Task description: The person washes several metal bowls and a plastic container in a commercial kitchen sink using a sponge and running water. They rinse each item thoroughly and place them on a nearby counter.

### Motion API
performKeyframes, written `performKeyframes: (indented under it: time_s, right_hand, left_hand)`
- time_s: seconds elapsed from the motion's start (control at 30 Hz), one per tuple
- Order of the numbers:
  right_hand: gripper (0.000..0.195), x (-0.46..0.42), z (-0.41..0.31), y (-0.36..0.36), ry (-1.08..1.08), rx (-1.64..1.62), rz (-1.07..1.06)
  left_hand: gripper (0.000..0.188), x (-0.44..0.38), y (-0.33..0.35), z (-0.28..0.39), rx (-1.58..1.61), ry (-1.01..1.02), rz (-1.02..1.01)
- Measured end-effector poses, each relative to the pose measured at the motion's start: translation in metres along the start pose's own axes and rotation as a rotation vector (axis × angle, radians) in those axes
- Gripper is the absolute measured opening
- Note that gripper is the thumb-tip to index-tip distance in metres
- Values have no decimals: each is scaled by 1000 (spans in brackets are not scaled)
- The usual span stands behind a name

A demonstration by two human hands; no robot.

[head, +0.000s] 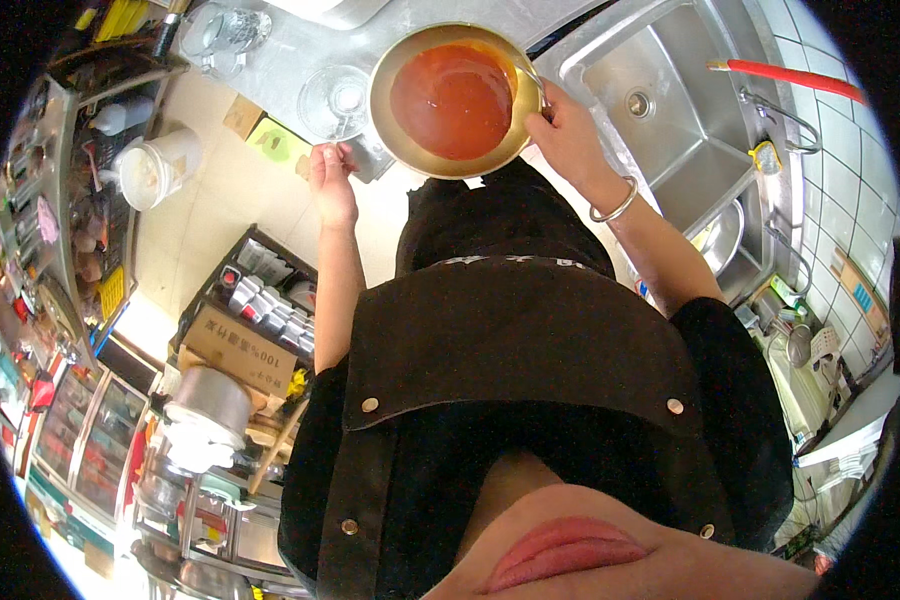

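My right hand (pixel 570 139) grips a curved metal handle (pixel 534 79) at the right rim of a round metal pan (pixel 384 124). Smooth orange-red sauce or liquid (pixel 454 101) fills much of the pan. The pan overlaps the front edge of the steel counter (pixel 285 71); I cannot tell whether it rests there or is held up. My left hand (pixel 332 184) is left of the pan, fingers curled with thumb against them, and nothing shows in it. Just beyond its fingertips a clear glass cup (pixel 334 101) stands near the counter's edge.
Glass jugs (pixel 229 37) stand at the counter's far left. A steel sink (pixel 637 135) with taps (pixel 784 120) lies to the right. On the floor side are a white bucket (pixel 150 176), a cardboard box (pixel 236 345), a crate of cartons (pixel 270 307) and a large pot (pixel 210 401).
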State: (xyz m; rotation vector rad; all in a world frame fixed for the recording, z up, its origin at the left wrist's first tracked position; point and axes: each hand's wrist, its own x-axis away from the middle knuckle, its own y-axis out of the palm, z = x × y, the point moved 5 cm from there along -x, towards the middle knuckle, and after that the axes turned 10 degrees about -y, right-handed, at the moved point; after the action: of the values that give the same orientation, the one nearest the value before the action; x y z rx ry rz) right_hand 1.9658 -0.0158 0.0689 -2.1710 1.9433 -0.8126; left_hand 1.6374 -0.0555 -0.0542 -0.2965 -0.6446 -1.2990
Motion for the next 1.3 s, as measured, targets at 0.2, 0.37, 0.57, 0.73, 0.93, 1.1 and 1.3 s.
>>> performKeyframes:
  time_s: [0.2,0.37,0.57,0.73,0.93,1.1,1.3]
  right_hand:
    - [40,5,-16,9,-109,39,-41]
    - [33,13,-35,31,-99,-64,-221]
    - [30,23,-48,83,-168,-347,-352]
    - [31,25,-54,94,16,-625,-626]
    - [27,25,7,40,95,-477,-419]
    - [28,41,56,-10,190,-342,-232]
    - [27,62,92,-38,270,-363,-122]
  left_hand:
    - [24,24,-14,18,-133,-46,247]
    - [57,101,26,58,160,-311,-292]
    - [56,145,22,73,370,-319,-142]
    - [55,157,-5,101,307,-330,9]
    - [55,139,-14,139,-8,-342,180]
    - [55,104,-25,154,-269,-367,230]
    - [50,79,-15,180,-502,-393,302]
